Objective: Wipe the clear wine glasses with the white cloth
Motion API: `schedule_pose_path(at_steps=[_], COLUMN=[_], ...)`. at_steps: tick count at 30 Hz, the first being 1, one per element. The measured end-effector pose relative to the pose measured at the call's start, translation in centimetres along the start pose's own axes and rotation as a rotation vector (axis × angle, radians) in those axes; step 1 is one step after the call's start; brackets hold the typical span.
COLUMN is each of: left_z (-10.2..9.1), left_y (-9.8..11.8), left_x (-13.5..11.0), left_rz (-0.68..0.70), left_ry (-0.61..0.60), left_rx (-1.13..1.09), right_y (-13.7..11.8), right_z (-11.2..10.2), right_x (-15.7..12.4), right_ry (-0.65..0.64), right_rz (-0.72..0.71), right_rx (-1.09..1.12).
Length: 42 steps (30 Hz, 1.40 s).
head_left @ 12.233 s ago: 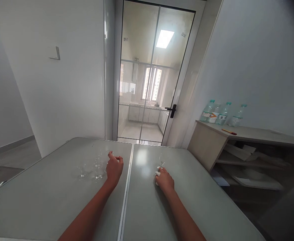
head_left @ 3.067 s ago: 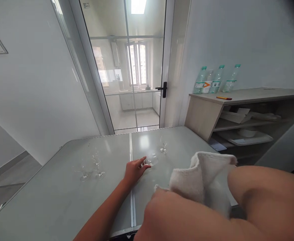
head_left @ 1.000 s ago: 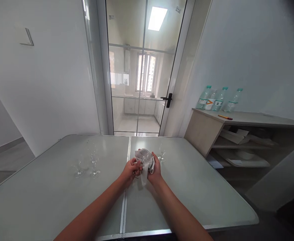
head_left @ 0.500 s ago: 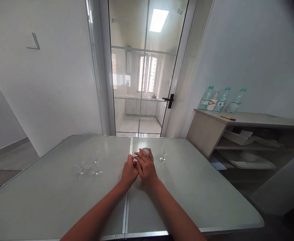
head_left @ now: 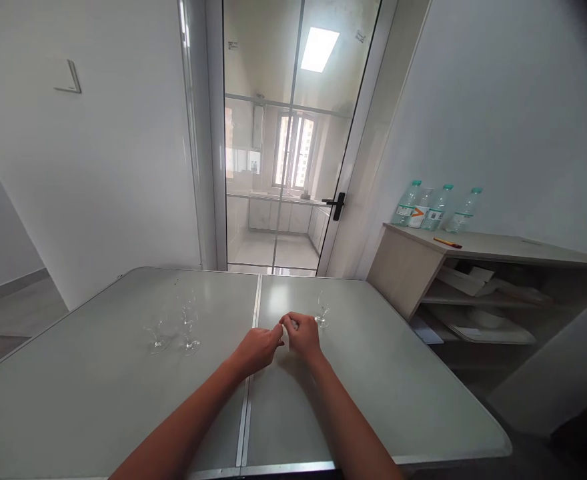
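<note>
My left hand (head_left: 259, 348) and my right hand (head_left: 302, 335) meet above the middle of the table, just right of its seam. Both are closed, fingertips pinched toward each other. A small pale bit shows by the right fingers, too small to name. Just beyond my right hand a clear stemmed glass (head_left: 322, 319) stands upright, partly behind the knuckles. Left of my hands are three more clear stemmed glasses: one at the front left (head_left: 159, 344), another beside it (head_left: 191, 345), and a third glass (head_left: 187, 319) behind. Their bowls are hard to make out.
The pale table (head_left: 383, 400) has a metal seam (head_left: 246, 413) down its middle. On the right, a wooden shelf unit (head_left: 393, 260) carries plastic bottles (head_left: 437, 208) and an orange-yellow pen-like object (head_left: 447, 243). Beyond the table is a glass door with a black handle (head_left: 339, 206).
My right hand has turned from lying with fingers stretched over a pale, shiny thing to a closed pinch. That thing is now mostly out of sight. The camera view has shifted slightly.
</note>
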<state>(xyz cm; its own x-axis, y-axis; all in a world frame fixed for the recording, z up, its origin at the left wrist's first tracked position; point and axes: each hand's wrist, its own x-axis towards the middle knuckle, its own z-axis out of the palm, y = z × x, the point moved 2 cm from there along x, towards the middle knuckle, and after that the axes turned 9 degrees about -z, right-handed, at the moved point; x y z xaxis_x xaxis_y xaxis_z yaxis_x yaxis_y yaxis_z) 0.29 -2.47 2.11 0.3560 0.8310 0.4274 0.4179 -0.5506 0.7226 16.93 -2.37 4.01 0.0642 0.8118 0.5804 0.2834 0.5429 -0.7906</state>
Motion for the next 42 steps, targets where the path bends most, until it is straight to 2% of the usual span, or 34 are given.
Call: schedule_pose_path(at_steps=[6,8,12,14,18,19,23,27,33,35,38,42], left_z=[0.0,0.0,0.1,0.5,1.3,1.3,0.9,0.1,-0.2,-0.2,0.0,0.7], left_y=[0.1,0.3,1.3,1.8,2.4,2.3,1.4,1.0,0.4,0.0,-0.2,0.3], left_x=[-0.1,-0.2,-0.4,-0.3,0.1,0.2,0.6,0.7,0.8,0.8,0.9,0.9], left_rz=[-0.037,-0.044,-0.084,-0.123,-0.282,-0.322,-0.426,-0.43,-0.46,-0.504,-0.527,-0.507], left_ry=[0.024,0.048,0.087,0.085,0.081,0.107,0.276,0.421,0.49,0.488,0.423,0.22], left_rx=[-0.054,-0.1,-0.213,-0.317,-0.577,-0.613,-0.633,-0.509,-0.52,-0.556,-0.596,-0.632], right_y=[1.0,1.2,1.4,1.4,0.5,0.1,-1.5,-2.5,-2.4,-1.9,-1.1,-0.4], right_z=[-2.1,-2.4,-2.1,-1.4,1.3,2.1,4.0,4.1,3.7,4.1,4.7,3.5], right_x=[0.8,0.9,0.9,0.7,-0.5,-0.8,-1.7,-2.0,-2.9,-2.9,-2.5,-1.9], right_ry=[0.189,0.219,0.325,0.325,0.12,0.088,0.097,0.057,-0.01,0.003,0.123,0.212], right_rz=[0.358,0.454,0.456,0.466,0.526,0.53,0.533,0.514,0.397,0.378,0.399,0.373], right_rx=[0.75,0.92,1.083,1.082,1.065,1.085,1.128,1.102,1.04,0.978,0.917,0.88])
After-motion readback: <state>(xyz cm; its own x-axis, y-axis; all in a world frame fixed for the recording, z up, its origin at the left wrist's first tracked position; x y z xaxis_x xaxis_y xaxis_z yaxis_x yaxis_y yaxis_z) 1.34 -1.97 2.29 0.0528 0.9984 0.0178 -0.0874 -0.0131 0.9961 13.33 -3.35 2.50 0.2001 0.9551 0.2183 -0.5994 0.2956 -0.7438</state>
